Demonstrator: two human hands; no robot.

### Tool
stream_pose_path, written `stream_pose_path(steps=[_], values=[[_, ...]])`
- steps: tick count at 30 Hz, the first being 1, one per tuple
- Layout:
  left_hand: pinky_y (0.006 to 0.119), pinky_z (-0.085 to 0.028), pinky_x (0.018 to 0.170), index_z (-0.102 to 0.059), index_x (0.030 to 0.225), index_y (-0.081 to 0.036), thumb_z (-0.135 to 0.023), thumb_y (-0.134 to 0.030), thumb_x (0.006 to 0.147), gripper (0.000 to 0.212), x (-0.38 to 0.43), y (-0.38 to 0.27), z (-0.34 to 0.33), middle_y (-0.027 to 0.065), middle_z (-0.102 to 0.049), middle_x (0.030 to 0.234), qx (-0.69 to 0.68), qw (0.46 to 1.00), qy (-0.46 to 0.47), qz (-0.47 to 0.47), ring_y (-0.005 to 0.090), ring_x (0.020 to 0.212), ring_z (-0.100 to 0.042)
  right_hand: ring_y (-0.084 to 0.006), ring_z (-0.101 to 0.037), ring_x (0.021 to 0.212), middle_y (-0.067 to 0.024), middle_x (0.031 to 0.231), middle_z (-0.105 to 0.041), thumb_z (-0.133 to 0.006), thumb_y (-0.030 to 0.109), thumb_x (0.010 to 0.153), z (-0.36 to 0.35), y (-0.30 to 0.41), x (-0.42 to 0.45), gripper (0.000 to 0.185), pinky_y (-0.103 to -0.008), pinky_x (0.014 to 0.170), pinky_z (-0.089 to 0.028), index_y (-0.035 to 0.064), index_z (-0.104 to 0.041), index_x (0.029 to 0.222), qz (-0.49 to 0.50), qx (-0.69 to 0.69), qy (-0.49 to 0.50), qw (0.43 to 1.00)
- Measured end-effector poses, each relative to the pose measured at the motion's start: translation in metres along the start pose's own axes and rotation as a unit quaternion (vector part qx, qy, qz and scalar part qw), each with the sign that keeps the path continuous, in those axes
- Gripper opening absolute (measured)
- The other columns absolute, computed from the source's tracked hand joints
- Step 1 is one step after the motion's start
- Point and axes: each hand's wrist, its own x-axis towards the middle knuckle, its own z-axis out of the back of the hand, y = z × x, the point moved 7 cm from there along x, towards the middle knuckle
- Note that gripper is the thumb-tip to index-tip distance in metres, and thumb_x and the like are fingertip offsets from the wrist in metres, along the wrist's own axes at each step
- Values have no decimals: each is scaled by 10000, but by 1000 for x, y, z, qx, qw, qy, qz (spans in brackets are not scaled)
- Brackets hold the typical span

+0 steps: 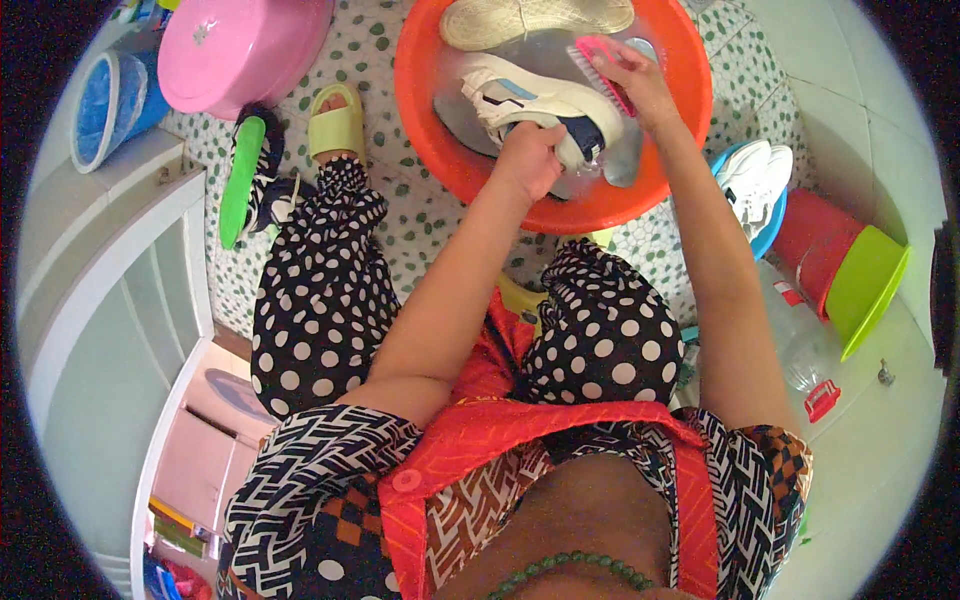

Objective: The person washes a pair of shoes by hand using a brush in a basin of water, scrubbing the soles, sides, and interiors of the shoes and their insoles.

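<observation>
My left hand [531,159] grips a white sneaker [544,97] with navy and light-blue patches by its heel opening, holding it on its side. In my right hand [637,79] is a pink scrub brush [606,75], its pale bristles facing the sneaker's sole edge. Brush and sole lie very close; I cannot tell whether they touch. Both hands are over an orange-red plastic basin [427,161]. Greyish water and grey insoles [624,161] show inside it. A second shoe [525,21] lies sole up at the basin's far side.
White sneakers [757,176] stand in a blue basin [766,236] at right, beside a red bucket [814,236] and a clear plastic jug [799,337]. At left are a pink basin [232,60], a blue bucket [112,112], dark shoes [274,191] and a green insole [244,180].
</observation>
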Motion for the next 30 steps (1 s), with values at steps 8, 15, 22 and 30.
stream_pose_path(steps=[8, 15, 22, 30], values=[[396, -508, 764, -419, 1201, -18, -458, 30, 854, 353, 6, 20, 0, 105, -532, 1141, 114, 992, -51, 20, 241, 991, -567, -244, -641, 861, -126, 978, -651, -694, 353, 713, -86, 72, -15, 500, -316, 779, -493, 199, -595, 1178, 77, -500, 17, 863], [407, -491, 800, -465, 1158, -55, -436, -19, 866, 296, 3, 2, 0, 97, -539, 1116, 48, 997, -46, -32, 245, 925, -568, -290, -629, 895, -129, 1040, -637, -673, 338, 737, -48, 86, -62, 460, -370, 784, -494, 192, -599, 1167, 25, -402, 52, 914], [439, -414, 969, -428, 1236, -10, -419, -73, 918, 324, 3, -5, -21, 140, -503, 1212, -159, 981, -109, 21, 290, 1117, -492, -291, -636, 898, -144, 1035, -638, -707, 277, 745, -20, 96, -122, 443, -356, 762, -512, 200, -599, 1168, 204, -285, -129, 928], [330, -408, 958, -453, 1253, -11, -424, -73, 927, 333, 7, -64, 12, 137, -497, 1233, 43, 983, -102, -143, 203, 1126, -484, -225, -632, 950, -152, 1075, -628, -739, 243, 727, -14, 49, -101, 484, -320, 797, -502, 157, -590, 1179, 212, -152, -205, 943]])
